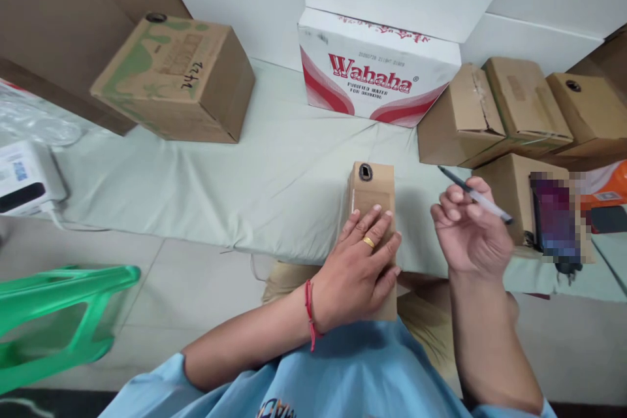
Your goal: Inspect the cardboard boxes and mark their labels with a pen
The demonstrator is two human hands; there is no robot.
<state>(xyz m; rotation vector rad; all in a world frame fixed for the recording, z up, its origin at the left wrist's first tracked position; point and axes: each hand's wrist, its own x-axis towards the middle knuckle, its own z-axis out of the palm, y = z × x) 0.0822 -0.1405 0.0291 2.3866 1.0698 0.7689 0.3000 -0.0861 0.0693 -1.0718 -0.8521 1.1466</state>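
Note:
A narrow brown cardboard box stands at the table's front edge, close to my body, with a dark oval mark on its top. My left hand lies flat across that box, fingers stretched out, a gold ring and a red cord bracelet on it. To the right of the box, my right hand is raised with the palm turned up. Between its fingers it grips a pen with a clear barrel and a dark end pointing up and left. The box's lower part is partly hidden by my left hand.
A larger carton marked 2422 stands at left, and a white-and-red Wahaha carton at the back. Several brown boxes and a phone-like screen fill the right. A white device lies far left, above a green stool.

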